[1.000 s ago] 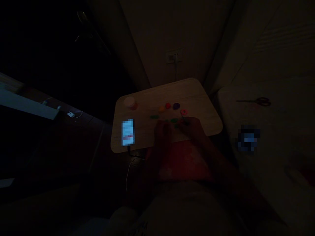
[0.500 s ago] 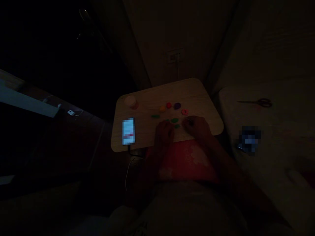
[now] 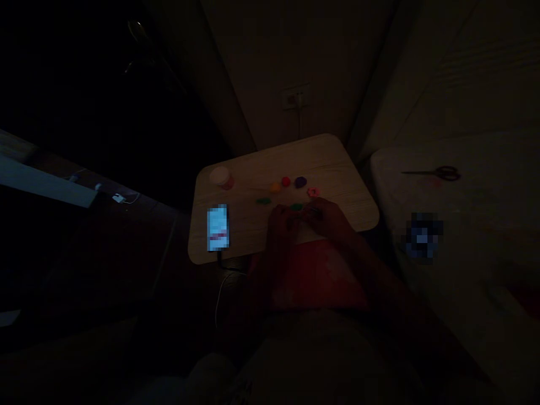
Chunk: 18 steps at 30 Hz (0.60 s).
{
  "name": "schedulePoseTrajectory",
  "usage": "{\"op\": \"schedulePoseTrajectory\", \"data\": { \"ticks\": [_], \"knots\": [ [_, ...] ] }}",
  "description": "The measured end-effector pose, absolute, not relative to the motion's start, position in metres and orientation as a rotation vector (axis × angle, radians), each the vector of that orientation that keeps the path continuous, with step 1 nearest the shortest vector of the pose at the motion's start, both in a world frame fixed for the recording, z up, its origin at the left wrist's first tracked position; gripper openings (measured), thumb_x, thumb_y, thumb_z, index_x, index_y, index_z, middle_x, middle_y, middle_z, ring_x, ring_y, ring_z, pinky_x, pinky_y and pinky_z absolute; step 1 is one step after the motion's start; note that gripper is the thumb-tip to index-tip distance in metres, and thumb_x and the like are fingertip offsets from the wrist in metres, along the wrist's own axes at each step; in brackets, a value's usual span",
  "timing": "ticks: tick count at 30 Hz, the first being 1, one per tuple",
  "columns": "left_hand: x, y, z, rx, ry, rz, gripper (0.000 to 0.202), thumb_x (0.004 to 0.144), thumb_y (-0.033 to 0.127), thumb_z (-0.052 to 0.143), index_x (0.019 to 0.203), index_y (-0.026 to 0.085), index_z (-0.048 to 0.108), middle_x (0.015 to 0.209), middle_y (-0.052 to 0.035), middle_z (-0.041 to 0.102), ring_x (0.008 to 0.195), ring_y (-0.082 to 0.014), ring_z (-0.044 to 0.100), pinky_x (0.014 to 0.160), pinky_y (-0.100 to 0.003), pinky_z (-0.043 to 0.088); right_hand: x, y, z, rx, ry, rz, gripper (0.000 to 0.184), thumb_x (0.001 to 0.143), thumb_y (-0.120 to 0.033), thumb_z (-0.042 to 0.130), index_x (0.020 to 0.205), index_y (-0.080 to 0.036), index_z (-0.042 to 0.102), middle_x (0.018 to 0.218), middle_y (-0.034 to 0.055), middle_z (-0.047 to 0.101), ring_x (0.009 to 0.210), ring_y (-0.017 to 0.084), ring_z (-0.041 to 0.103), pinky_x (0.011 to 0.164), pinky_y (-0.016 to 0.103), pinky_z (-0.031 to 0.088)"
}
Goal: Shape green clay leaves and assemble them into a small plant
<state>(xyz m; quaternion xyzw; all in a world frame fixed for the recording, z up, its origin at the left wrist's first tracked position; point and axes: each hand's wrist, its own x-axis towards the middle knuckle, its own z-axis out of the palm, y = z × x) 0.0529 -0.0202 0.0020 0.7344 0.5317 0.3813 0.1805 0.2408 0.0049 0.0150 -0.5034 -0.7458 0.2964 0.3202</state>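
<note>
In dim light my left hand (image 3: 282, 223) rests at the near edge of the small wooden table (image 3: 248, 236), fingers curled in; what they press on is hidden. Close beside it, my right hand (image 3: 329, 217) has its fingers pinched around something small and dark that I cannot make out. A green clay-like piece (image 3: 296, 207) lies just beyond the fingertips, and a green leaf-shaped piece (image 3: 264, 201) is left of them. Farther back sit a yellow lump (image 3: 275, 188), a red ball (image 3: 286, 181), a purple lump (image 3: 300, 182) and a pink flower-shaped piece (image 3: 313, 192).
A lit phone (image 3: 218, 228) with a cable lies at the table's left, below a lidded tub (image 3: 221, 178). Scissors (image 3: 432, 172) and a blurred dark object (image 3: 423, 238) are on the pale surface to the right. A wall socket (image 3: 296, 97) is behind.
My right hand has moved left, close to my left hand. The green piece between them is now hidden by the hands. The whole view has shifted slightly.
</note>
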Motion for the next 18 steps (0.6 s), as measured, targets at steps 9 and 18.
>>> {"op": "schedulePoseTrajectory", "data": {
  "ticks": [9, 18],
  "knots": [
    [0.055, -0.011, 0.004, 1.743, 1.311, 1.274, 0.004, 0.085, 0.02, 0.076, 0.083, 0.02, 0.073, 0.092, -0.0049, 0.069, 0.089, -0.02, 0.066, 0.083, -0.034, 0.054, 0.244, 0.005, 0.011, -1.214, -1.722, 0.949, 0.022, 0.088, -0.041, 0.067, 0.087, -0.019, 0.073, 0.089, 0.0071, 0.072, 0.08, 0.021, 0.064, 0.077, 0.033, 0.048],
    [0.057, -0.007, 0.002, 1.62, 1.322, 1.287, 0.013, 0.086, 0.029, 0.074, 0.079, 0.019, 0.072, 0.087, -0.0044, 0.07, 0.084, -0.0185, 0.065, 0.079, -0.032, 0.054, 0.243, 0.003, 0.009, -1.206, -1.583, 1.048, 0.026, 0.082, -0.045, 0.071, 0.085, -0.019, 0.072, 0.086, 0.0053, 0.072, 0.078, 0.02, 0.062, 0.073, 0.031, 0.048]
  ]
}}
